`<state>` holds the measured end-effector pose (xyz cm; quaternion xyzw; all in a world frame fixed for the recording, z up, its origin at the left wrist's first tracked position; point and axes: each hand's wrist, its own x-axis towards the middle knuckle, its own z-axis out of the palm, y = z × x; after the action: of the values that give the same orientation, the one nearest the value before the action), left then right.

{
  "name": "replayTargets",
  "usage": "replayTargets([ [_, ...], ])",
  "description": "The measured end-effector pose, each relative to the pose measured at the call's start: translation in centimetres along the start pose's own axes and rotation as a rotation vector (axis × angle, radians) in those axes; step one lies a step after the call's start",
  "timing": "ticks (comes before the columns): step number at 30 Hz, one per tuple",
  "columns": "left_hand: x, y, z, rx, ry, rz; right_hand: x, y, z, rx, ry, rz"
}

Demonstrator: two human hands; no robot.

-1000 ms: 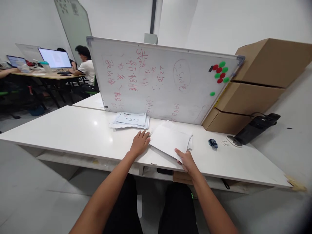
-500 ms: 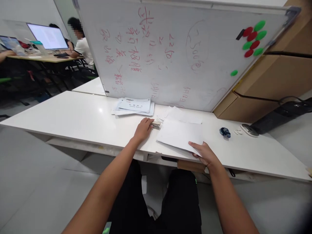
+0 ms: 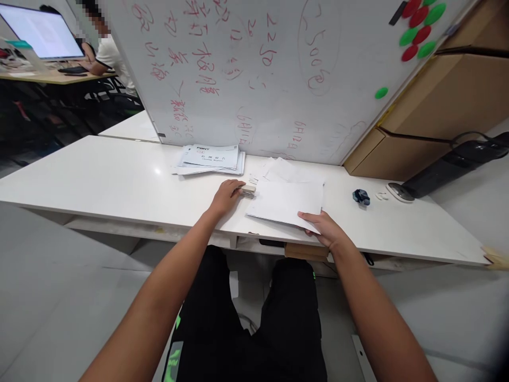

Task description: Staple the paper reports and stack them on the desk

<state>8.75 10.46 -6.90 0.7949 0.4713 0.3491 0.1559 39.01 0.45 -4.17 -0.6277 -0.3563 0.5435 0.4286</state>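
My left hand (image 3: 227, 195) is closed around the rear of a beige stapler (image 3: 248, 190) on the white desk. The stapler's front end points right, at the left edge of a sheaf of white paper (image 3: 286, 199); whether they touch I cannot tell. My right hand (image 3: 324, 227) pinches the sheaf at its near right corner, thumb on top and fingers underneath. More loose sheets (image 3: 280, 170) lie just behind it. A stack of printed reports (image 3: 212, 159) rests farther back to the left.
A whiteboard (image 3: 246, 79) with red writing and round magnets stands along the desk's back. To the right are a small dark blue object (image 3: 361, 198), a computer mouse (image 3: 400, 192), a black bottle (image 3: 437, 167) and cardboard boxes (image 3: 437, 106). A person (image 3: 113, 58) sits at another table, back left.
The camera view has tilted down, so everything on the desk appears higher. Both hands keep their hold on the stapler and the paper, with little visible movement relative to the desk.
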Motion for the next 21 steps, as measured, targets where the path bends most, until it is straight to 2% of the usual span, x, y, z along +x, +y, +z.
replayTargets([
  [8,-0.19,0.41,-0.21,0.013,0.0,-0.001,-0.45,0.0,-0.17,0.014,0.0,0.011],
  [14,-0.34,0.58,-0.26,0.041,-0.004,-0.009,-0.6,0.48,-0.63,0.052,-0.027,-0.049],
  [21,-0.57,0.92,-0.37,0.053,-0.037,-0.017,-0.54,0.06,0.04,-0.032,-0.043,-0.01],
])
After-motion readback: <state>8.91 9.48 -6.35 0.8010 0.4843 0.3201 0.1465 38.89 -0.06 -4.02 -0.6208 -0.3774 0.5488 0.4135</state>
